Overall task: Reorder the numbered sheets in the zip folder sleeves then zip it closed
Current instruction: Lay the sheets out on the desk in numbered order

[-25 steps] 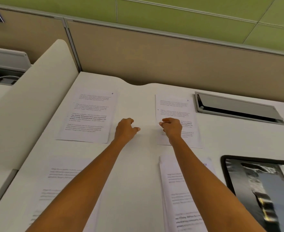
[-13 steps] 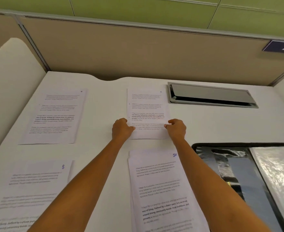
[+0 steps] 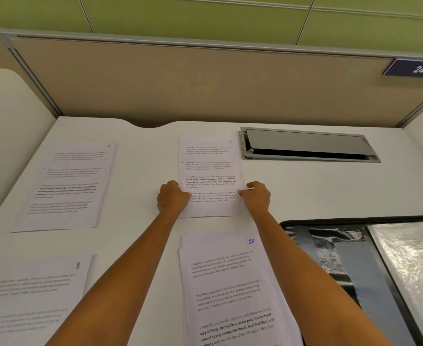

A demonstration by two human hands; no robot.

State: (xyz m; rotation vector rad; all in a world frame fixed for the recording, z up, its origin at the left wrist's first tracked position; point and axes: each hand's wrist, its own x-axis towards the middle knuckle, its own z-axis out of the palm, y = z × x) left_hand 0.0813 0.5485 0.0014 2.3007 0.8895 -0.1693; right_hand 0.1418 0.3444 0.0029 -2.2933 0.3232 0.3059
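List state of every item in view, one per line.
left hand: pinching sheet 2's left edge
right hand: pinching its right edge
sheet 2: flat on desk
sheet 4: flat, untouched
sheet 8: flat, untouched
stack topped by 10: loose, fanned
zip folder: open
cable hatch: lid ajar

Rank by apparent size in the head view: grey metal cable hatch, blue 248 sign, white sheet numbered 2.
1. White sheet numbered 2
2. Grey metal cable hatch, roughly alike; ranking unsure
3. Blue 248 sign, clearly smallest, partly cropped
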